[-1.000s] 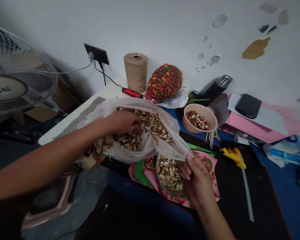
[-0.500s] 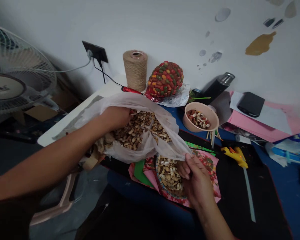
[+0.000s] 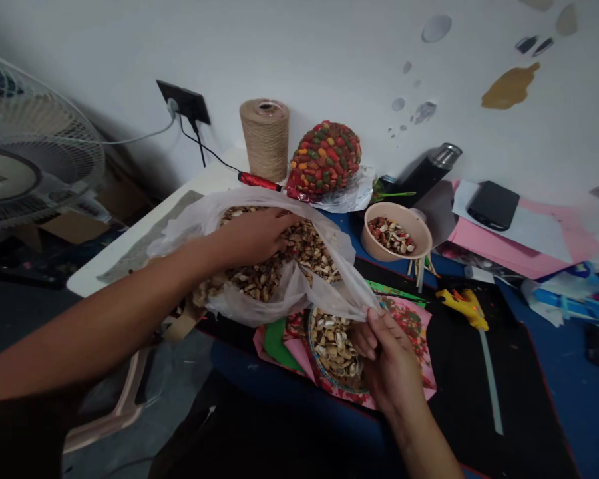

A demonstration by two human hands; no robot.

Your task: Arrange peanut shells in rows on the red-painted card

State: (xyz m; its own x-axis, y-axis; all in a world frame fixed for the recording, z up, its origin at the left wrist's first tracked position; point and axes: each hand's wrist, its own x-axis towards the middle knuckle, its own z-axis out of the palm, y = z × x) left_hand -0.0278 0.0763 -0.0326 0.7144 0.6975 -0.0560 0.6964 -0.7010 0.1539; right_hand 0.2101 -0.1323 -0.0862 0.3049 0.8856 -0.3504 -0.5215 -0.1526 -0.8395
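Observation:
A translucent white plastic bag (image 3: 329, 286) lies wide open, full of brownish nut shells (image 3: 264, 276) that look like pistachio shells. Reaching into it from the left, my left hand (image 3: 259, 233) rests over the shells with its fingers stretched out. Some fingertips blend into the pile. My right hand (image 3: 392, 359) pinches the near right corner of the bag between thumb and fingers. Just below that corner, partly behind my right hand, a round dish (image 3: 312, 356) with a patterned rim holds paler shells (image 3: 334, 346). It sits on pink and green patterned sheets (image 3: 414, 322).
Behind the bag stand a twine spool (image 3: 264, 136) and a rounded piece covered in coloured shells (image 3: 327, 159). To the right are a pink bowl (image 3: 419, 233) of shells, a black flask (image 3: 429, 173) and a yellow glue gun (image 3: 464, 309). A fan (image 3: 40, 153) stands left.
My left hand has moved right and farther over the shells, its fingers spreading from a closed, dipped position. My right hand keeps its hold on the bag corner. The view has shifted slightly.

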